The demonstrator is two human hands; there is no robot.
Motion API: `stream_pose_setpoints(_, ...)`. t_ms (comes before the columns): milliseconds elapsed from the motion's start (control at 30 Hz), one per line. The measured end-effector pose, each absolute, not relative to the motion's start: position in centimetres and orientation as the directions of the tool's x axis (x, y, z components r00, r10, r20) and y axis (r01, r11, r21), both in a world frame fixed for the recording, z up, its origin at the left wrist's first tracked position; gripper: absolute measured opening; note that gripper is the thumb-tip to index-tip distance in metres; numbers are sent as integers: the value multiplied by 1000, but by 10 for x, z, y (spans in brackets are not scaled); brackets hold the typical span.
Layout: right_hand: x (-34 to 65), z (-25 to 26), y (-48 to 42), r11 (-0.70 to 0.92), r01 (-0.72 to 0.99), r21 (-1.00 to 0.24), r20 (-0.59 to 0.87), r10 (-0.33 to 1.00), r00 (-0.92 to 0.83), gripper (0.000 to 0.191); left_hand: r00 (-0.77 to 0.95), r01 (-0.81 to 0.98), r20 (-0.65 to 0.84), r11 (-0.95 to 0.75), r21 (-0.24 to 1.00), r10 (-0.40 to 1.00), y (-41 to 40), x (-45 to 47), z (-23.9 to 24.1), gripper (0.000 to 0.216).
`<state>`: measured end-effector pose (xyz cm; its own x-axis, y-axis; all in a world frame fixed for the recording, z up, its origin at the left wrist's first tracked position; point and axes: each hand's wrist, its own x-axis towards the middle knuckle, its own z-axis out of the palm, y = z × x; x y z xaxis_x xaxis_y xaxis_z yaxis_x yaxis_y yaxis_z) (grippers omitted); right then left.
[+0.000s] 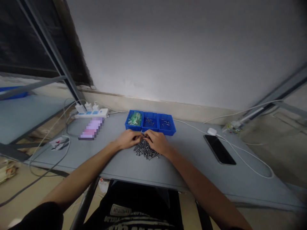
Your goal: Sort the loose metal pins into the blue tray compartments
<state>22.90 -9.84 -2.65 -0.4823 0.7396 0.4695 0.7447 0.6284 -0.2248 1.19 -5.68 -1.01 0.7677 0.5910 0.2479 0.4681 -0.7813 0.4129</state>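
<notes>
A loose pile of small metal screws (145, 151) lies on the grey table in front of me. Over its far edge, my left hand (129, 139) and my right hand (157, 142) meet with bent, closed fingers. A small dark metal piece, which looks like a screw (144, 137), shows between the fingertips of both hands. Just beyond them stand three joined blue bins. The left bin (129, 127) holds a clear-and-green plastic bag with small pale pieces. In the middle bin (150, 128) are several screws, and a few thin ones lie in the right bin (169, 130).
On the left are a white power strip (103, 112) with plugged-in chargers, a pixelated phone (92, 128) and loose cables. A dark phone (219, 149), a white charger (211, 131) and its cable lie on the right. A wall (168, 57) rises behind the table (134, 169).
</notes>
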Motion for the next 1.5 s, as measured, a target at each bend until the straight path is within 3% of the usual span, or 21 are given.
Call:
stream_pose_setpoints(133,228,-26,-99,623,761,-179,468,735,-492,16,767,460,257,-784,417,587,-57,13,-10,26)
stream_pose_setpoints(600,229,-28,-98,636,751,-179,464,728,-506,11,773,462,251,-788,407,583,-57,12,-11,25)
stream_pose_setpoints(800,229,-30,-96,614,779,-125,448,735,-508,28,773,459,259,-793,400,578,-57,12,-11,25)
stream_pose_setpoints(967,230,-29,-97,641,739,-207,483,724,-492,12,753,473,255,-769,430,606,-55,10,-12,26)
stream_pose_setpoints(1067,231,-28,-97,657,728,-196,494,707,-505,8,748,478,260,-767,428,611,-56,10,-12,26)
stream_pose_setpoints(1200,231,-27,-96,675,719,-165,537,673,-509,17,748,473,262,-767,432,609,-56,10,-9,28)
stream_pose_setpoints(1333,234,-25,-93,640,748,-174,659,640,-394,24,714,467,262,-720,513,649,-51,3,-1,33)
stream_pose_setpoints(1500,245,-22,-83,411,855,-316,735,676,-54,27,748,510,117,-678,529,653,-38,-16,6,31)
